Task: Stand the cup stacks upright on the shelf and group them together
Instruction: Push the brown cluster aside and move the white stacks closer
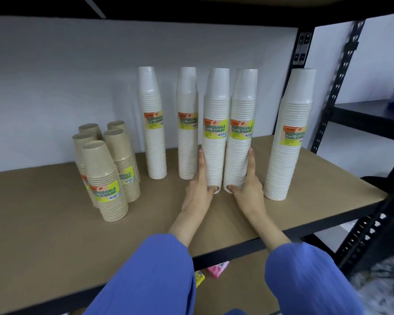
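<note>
Stacks of white cups, five in all, stand upright on the shelf (55, 223), long axes vertical, cup bottoms up and open rims down on the board. They form a loose row from mid-shelf toward the right edge. The first stack (156, 137) and second stack (187, 133) sit nearer the back edge, while the fifth stack (287, 160) stands apart by the right edge.

The left hand (197, 189) holds the third stack (215, 151) at its base, thumb across the front and fingers laid up its left side. The right hand (248, 189) holds the fourth stack (239, 155) likewise, fingers up its right side. These two stacks stand just beside each other and seem to touch higher up, though the wide lens makes that uncertain.

Brown stacks (107, 176), shorter and also upright, cluster toward the left.
</note>
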Available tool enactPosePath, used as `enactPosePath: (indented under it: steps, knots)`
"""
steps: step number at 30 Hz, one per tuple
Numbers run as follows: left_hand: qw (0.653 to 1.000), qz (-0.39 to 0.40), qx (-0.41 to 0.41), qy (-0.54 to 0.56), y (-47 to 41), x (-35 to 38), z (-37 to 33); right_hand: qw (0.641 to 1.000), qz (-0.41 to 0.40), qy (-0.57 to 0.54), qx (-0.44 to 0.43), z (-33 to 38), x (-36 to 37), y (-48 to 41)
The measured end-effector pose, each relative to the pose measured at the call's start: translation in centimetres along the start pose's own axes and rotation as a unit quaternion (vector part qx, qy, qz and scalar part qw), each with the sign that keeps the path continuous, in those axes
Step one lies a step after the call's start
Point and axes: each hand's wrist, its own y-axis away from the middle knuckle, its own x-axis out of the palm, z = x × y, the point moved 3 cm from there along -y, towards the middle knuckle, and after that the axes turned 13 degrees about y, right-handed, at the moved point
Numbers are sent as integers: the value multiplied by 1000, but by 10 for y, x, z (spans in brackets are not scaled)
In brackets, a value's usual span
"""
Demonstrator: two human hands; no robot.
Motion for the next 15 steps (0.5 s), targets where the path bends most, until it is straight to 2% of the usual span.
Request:
enactPosePath:
  steps: [5, 15]
  knots:
    - [999, 4, 28, 16, -14, 14, 1, 999, -11, 11, 28, -6, 3, -9]
    - [1000, 1, 11, 11, -32, 26, 3, 998, -23, 45, 46, -10, 2, -17]
